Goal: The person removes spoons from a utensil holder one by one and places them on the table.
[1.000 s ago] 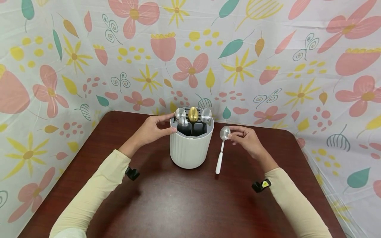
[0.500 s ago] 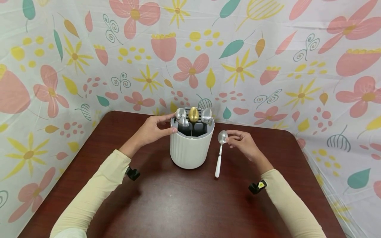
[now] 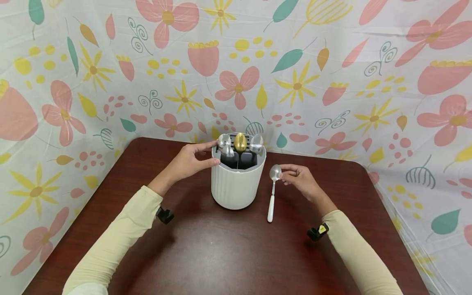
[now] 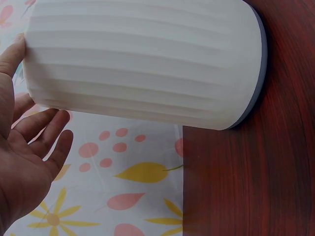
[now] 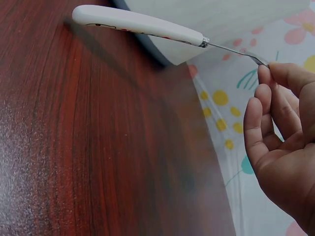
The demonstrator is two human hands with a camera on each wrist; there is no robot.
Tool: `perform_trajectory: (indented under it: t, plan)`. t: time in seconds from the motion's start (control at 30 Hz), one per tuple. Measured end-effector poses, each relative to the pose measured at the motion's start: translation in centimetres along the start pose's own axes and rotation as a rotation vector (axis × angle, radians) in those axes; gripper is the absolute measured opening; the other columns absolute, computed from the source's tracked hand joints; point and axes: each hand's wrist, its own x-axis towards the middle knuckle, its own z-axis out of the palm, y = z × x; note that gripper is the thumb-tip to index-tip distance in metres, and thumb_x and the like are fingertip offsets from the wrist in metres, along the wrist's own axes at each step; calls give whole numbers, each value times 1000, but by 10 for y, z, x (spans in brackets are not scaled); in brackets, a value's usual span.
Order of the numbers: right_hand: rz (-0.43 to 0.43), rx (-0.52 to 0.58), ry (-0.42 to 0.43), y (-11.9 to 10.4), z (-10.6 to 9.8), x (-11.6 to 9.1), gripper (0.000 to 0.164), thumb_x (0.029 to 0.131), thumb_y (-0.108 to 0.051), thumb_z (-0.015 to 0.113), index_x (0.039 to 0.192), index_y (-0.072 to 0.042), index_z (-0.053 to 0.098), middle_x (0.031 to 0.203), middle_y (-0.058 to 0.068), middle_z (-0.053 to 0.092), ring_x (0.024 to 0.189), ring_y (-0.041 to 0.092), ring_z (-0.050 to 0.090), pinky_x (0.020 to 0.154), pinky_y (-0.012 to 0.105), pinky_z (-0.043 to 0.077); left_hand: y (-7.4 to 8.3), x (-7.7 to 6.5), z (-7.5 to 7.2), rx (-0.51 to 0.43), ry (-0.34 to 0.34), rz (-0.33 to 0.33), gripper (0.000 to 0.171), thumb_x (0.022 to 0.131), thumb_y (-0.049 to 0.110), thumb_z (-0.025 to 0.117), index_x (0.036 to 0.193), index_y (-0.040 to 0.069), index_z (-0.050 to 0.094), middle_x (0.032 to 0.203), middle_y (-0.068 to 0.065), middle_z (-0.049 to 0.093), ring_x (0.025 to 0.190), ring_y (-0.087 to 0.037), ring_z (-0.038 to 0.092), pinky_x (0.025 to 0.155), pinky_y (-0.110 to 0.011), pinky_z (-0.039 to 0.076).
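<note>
My R hand [image 3: 298, 179] pinches the white-handled spoon [image 3: 271, 203] by its bowl, handle hanging down, just R of the utensil holder [image 3: 235, 189].

The surface [image 3: 221, 254] is a deep reddish brown, streaked with fine wood grain, and its two far corners are rounded off. It has a sheen: a pale patch of light glows on the person's side of it. Toward the far edge, around halfway across, a white container [image 3: 236, 186] stands upright, ribbed down its wall, with a dark band round its foot.
</note>
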Motion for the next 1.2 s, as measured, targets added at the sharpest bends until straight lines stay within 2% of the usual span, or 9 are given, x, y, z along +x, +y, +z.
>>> perform_trajectory:
  t: [0.23,0.47,0.63,0.77,0.87,1.03,1.2]
  plan:
    - [12,-14,4,5,-1,2,42,96,-11,73,132,8,62,94,-2,78,84,20,70,71,26,58,-1,1,0,21,0,4,62,90,39,80,147,29,57,145,8,59,131,-17,55,100,-46,48]
    - [0,-66,-1,7,0,6,43,96,-15,74,133,5,64,103,3,77,96,26,71,73,26,57,-2,2,0,19,-1,14,62,90,42,79,147,31,57,145,8,59,130,-16,55,98,-48,49]
    - [-16,-83,19,11,1,10,42,96,-13,74,131,6,65,100,3,77,89,15,71,70,23,56,-2,3,-1,12,-1,13,62,90,41,79,147,31,57,147,8,58,134,-15,53,103,-52,47]
    - [-25,-94,29,13,3,12,41,95,-11,75,130,7,66,100,9,78,85,7,70,69,23,56,-1,3,-1,13,-1,5,61,90,41,79,146,32,57,146,8,58,133,-15,53,103,-51,48]
    - [-18,-122,35,14,6,14,39,94,-11,76,128,6,68,102,13,77,84,10,70,69,23,56,-1,2,-1,14,0,1,61,91,40,79,146,32,57,145,7,59,131,-16,55,100,-49,49]
    - [13,-169,29,16,10,15,39,94,-15,77,128,2,69,104,15,77,88,27,71,71,26,56,-1,1,0,7,-1,2,60,91,37,79,147,31,57,144,6,60,128,-18,57,98,-47,49]
    - [24,-175,32,21,11,18,39,94,-15,76,129,3,69,106,18,76,87,21,71,71,25,57,-1,0,0,7,3,7,60,91,38,79,146,31,57,144,7,60,128,-19,57,98,-47,49]
